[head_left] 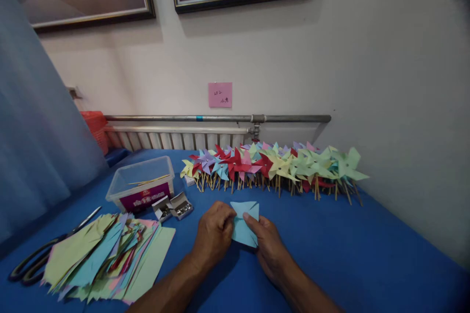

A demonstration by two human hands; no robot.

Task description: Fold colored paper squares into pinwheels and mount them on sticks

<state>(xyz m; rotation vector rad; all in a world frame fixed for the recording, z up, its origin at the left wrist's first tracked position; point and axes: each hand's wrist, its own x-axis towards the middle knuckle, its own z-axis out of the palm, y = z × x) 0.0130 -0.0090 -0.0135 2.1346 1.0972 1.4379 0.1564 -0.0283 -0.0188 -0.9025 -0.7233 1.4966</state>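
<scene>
Head view only. Both hands meet mid-table over a light-blue paper square [245, 225], which sits on the blue tablecloth [348, 249] just in front of the person. Left hand [213, 233] curled closed, fingers pinching the paper's left edge. Right hand [267, 244] closed on the right side, thumb pressed on top near the centre. Paper corners look partly folded in; fold details too small to confirm.

Left of the hands: fanned stack of cut paper sheets [106, 257] in green, blue and pink. Scissors [44, 254] lie at the stack's far-left edge, blades pointing away. Behind the stack, a clear plastic tub [141, 183] with thin sticks inside; just right of it, two small open boxes [172, 207] of metal pins.

Back of table: long row of finished paper pinwheels [275, 166] on wooden sticks, along the wall. Pink note [220, 95] stuck on the wall above a pipe [220, 118].
</scene>
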